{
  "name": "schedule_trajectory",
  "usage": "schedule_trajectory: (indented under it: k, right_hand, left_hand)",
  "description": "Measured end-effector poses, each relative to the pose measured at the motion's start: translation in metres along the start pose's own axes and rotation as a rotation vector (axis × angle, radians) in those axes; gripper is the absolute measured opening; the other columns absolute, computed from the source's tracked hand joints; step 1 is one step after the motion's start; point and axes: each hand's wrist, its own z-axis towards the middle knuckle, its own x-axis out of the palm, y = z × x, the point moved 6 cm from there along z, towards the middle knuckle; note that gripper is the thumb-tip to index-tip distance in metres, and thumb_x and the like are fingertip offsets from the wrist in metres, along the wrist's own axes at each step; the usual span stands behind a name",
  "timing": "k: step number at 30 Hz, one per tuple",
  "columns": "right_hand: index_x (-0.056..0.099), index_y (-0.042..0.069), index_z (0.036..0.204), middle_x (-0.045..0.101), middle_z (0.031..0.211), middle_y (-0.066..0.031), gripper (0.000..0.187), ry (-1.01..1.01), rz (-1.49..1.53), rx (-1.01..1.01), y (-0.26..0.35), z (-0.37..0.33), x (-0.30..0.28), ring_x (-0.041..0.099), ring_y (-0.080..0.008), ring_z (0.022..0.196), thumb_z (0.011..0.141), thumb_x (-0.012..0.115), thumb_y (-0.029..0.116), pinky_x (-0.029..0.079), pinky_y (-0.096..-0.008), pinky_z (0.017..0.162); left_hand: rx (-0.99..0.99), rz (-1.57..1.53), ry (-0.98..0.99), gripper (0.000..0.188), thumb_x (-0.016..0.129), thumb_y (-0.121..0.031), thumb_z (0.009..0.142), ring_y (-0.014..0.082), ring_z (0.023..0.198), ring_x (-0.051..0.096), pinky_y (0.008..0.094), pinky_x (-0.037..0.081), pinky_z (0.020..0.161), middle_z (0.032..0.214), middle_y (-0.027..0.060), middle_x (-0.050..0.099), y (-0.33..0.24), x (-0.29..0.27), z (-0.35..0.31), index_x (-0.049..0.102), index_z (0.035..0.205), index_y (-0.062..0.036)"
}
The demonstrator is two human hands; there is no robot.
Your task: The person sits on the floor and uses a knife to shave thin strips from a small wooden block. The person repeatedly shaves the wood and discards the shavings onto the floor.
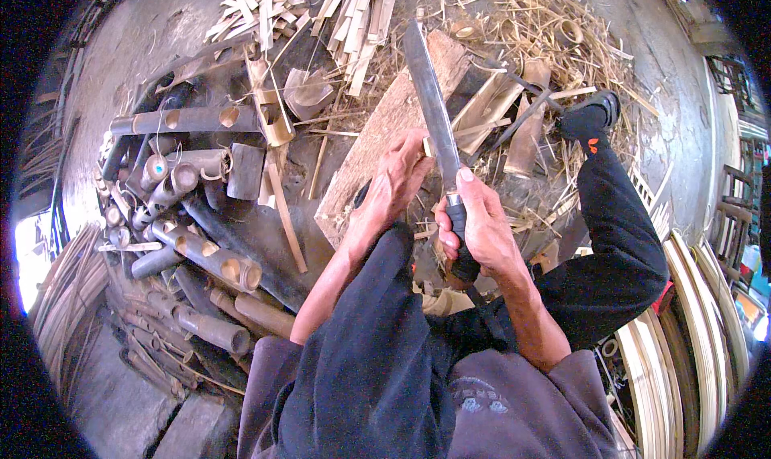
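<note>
Machete in grasp: the right hand has its fingers curled firmly around the dark handle, with the thumb stretched forward near the base of the blade. The long grey blade points up and away from the body, leaning a little to the left. Behind that hand, the right forearm slants in from the lower right, bare up to the sleeve. The left forearm reaches forward and inward, passing just beside the raised left knee. At its end the left hand shows its back, knuckles bent, fingers turned toward the blade; the fingertips pinch a small pale bamboo piece close against the blade's left side, though whether it touches the steel I cannot tell. Beneath the left hand lies a thick wooden plank, running obliquely from lower left to upper right and passing behind the blade. Cut bamboo tubes crowd the ground to the left, split bamboo slats lie beyond the plank, and loose shavings cover the ground at upper right.
</note>
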Motion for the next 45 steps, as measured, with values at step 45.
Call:
schedule_trajectory:
  k: [45]
  right_hand:
    - [0.036,0.019,0.144,0.060,0.077,-0.0142,0.046,-0.074,-0.387,-0.325,0.015,-0.004,0.019,0.047,-0.0145,0.059,0.099,0.037,0.024,0.045,-0.0343,0.060]
  left_hand:
    - [0.205,0.075,-0.048,0.024,0.058,-0.003,0.086,0.0401,0.089,0.057,0.0429,0.047,0.073,0.094,0.0185,0.055,-0.028,-0.022,0.004,0.051,0.108,-0.0046]
